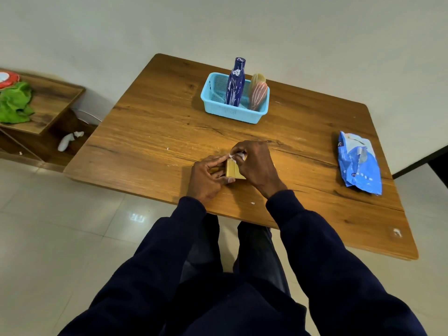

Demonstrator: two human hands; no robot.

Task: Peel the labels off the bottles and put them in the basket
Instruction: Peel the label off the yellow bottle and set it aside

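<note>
Peeling: my right hand (257,166) pinched the white paper label (232,155); slow seemed best.
Holding: left hand (206,178) gripped the yellow plastic bottle (232,169).

Illumination is even, moderate and diffuse. One small glare patch sits on the floor tile (137,217), and the table (155,132) carries a dull sheen. Shadows are soft and short beside the basket (219,110) and the blue bag (358,166). The dark sleeves (327,251) show little detail. Centre focus is sharp. Wide-angle distortion bows the table edges and softens the corners.
</note>
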